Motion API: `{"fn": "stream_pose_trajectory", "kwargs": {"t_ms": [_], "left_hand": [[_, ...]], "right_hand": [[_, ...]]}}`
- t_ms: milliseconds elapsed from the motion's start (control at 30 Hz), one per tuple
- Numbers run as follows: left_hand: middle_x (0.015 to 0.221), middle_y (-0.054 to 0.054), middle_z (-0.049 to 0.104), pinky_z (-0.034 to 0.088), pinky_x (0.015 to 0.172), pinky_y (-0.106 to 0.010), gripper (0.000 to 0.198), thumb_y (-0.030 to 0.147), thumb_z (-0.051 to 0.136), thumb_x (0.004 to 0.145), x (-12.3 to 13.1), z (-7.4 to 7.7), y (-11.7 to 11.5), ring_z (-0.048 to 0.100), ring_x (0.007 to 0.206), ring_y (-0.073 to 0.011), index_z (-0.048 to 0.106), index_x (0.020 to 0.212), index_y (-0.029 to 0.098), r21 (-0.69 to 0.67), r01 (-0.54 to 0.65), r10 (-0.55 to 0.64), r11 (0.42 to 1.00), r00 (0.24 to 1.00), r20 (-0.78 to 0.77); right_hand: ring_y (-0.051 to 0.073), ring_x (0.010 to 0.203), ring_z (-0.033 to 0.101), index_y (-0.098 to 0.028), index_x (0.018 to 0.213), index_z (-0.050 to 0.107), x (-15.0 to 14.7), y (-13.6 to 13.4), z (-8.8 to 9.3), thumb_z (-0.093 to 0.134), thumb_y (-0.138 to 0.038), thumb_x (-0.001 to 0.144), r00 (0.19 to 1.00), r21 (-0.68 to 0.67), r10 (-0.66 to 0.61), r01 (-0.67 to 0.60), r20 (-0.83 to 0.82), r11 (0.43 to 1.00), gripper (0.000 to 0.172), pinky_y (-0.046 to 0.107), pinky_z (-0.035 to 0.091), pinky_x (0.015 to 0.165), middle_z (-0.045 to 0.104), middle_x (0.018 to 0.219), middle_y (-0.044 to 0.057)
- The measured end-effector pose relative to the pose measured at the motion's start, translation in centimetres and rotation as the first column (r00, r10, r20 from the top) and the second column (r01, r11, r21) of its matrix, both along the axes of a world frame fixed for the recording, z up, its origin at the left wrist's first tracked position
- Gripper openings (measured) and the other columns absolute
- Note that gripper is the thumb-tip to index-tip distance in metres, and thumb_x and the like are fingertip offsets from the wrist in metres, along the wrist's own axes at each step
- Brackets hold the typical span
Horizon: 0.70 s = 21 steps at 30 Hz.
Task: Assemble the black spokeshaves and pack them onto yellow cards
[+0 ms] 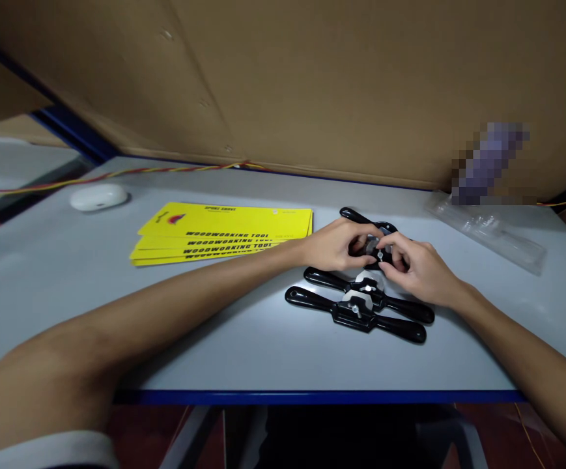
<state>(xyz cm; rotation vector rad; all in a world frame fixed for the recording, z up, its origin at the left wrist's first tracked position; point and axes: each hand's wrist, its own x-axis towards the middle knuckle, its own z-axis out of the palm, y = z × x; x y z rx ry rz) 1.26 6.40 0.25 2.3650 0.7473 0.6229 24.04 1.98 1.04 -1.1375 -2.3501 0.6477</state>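
Three black spokeshaves are on the grey table. The nearest spokeshave (353,318) lies flat, its bright blade and wing screw facing up. Just behind it, the second spokeshave (329,280) also lies with its blade showing. My left hand (334,244) and my right hand (422,267) close in from either side on the middle of the farthest spokeshave (353,215). Curled fingers and thumbs grip around its wing screw, and they hide much of the tool's body and right handle.
Left of my hands, yellow cards (224,225) printed "woodworking tool" lie in an overlapping stack. A white rounded case (98,197) sits farther left. Clear plastic packaging (492,234) and a blurred purple object (490,163) are at the back right. Twisted wires (175,170) run along the rear edge.
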Motion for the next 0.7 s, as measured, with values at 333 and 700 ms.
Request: {"fn": "stream_pose_trajectory", "kwargs": {"t_ms": [333, 700], "left_hand": [[0.062, 0.006, 0.05, 0.041, 0.059, -0.026, 0.036, 0.034, 0.064, 0.085, -0.04, 0.18, -0.08, 0.048, 0.055, -0.0115, 0.07, 0.115, 0.014, -0.012, 0.006, -0.006, 1.0, 1.0, -0.011], [0.061, 0.006, 0.051, 0.041, 0.059, -0.026, 0.037, 0.031, 0.058, 0.087, -0.04, 0.28, -0.17, 0.048, 0.054, -0.0116, 0.069, 0.119, 0.014, -0.003, 0.007, -0.007, 1.0, 1.0, -0.011]], "right_hand": [[0.011, 0.054, 0.043, -0.023, 0.102, 0.059, 0.18, 0.09, 0.0, 0.063, -0.026, 0.084, 0.999, -0.015, -0.018, 0.017, -0.046, 1.0, 0.019, 0.029, 0.035, 0.061, 0.048, 0.062, -0.009], [0.011, 0.054, 0.042, -0.021, 0.088, 0.063, -0.09, 0.08, -0.33, 0.068, -0.032, 0.09, 0.995, -0.001, -0.076, 0.076, -0.062, 0.997, 0.012, 0.029, 0.033, 0.059, 0.049, 0.058, -0.008]]}}
